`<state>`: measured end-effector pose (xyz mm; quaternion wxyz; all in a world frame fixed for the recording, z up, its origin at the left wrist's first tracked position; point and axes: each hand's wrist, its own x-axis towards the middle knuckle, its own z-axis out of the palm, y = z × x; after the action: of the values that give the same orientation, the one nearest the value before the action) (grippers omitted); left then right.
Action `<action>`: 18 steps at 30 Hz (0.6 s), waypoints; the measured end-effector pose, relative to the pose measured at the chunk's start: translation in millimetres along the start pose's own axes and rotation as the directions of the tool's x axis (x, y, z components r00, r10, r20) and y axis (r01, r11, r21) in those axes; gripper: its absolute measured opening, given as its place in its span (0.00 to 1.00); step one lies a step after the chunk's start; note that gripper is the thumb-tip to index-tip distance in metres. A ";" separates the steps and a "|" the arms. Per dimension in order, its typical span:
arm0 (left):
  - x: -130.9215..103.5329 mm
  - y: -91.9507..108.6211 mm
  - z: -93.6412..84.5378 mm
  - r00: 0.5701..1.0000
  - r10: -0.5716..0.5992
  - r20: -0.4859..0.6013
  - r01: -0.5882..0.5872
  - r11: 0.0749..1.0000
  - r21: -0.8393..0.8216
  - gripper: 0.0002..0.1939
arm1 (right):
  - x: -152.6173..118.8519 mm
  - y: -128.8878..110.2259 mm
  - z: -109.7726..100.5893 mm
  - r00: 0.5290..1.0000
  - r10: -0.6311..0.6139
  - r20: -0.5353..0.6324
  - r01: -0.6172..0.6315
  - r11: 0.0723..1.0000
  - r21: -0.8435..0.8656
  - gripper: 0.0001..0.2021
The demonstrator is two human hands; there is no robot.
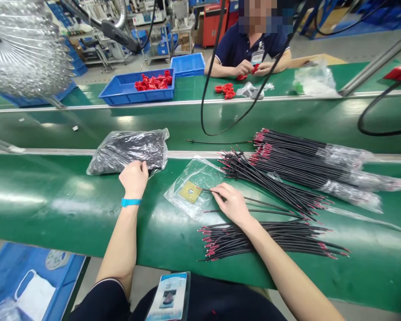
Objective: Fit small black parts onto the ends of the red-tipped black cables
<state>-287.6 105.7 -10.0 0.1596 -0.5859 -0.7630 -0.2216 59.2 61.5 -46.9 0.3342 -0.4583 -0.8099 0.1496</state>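
My left hand [134, 178], with a blue wristband, is closed at the near edge of a clear plastic bag [130, 149] full of dark contents. What its fingers hold, if anything, is hidden. Between thumb and fingers of my right hand [232, 203] is a thin black cable [265, 203], its stripped red end pointing left. That end lies over a yellowish square plate with a hole [190, 191], which rests on a flat clear bag [200, 167]. Black cables with red ends form a crossed pile [270, 183] behind my right hand and another pile [277, 234] under my right forearm.
Bundles of cables in clear wrap [321, 162] lie at the back right. Beyond the green bench, a blue bin [116, 91] holds red parts [153, 81]. A person [230, 53] handles a red part opposite. A black cord [203, 102] hangs down in a loop.
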 end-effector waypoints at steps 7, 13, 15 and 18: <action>-16.7 9.3 8.8 0.968 0.222 0.118 -0.217 0.975 -0.052 0.18 | 1.7 -7.1 13.2 0.990 -0.085 0.113 0.105 0.977 -0.183 0.14; -12.4 4.1 11.4 0.967 0.209 0.147 -0.216 0.976 0.035 0.16 | 4.6 -7.5 18.4 0.949 -0.144 0.281 0.238 0.910 -0.338 0.14; -11.4 4.0 10.4 0.953 0.240 0.187 -0.246 0.969 0.009 0.16 | 4.4 -8.4 16.8 0.950 -0.157 0.270 0.248 0.905 -0.346 0.13; -10.7 10.1 14.3 0.905 0.335 0.260 -0.338 0.940 -0.037 0.15 | 2.5 -9.1 12.2 0.973 -0.145 0.181 0.197 0.929 -0.315 0.13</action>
<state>-274.8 106.6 -26.0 0.0957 -0.7320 -0.6659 -0.1077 44.1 59.5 -49.9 0.2008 -0.4223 -0.8838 0.0169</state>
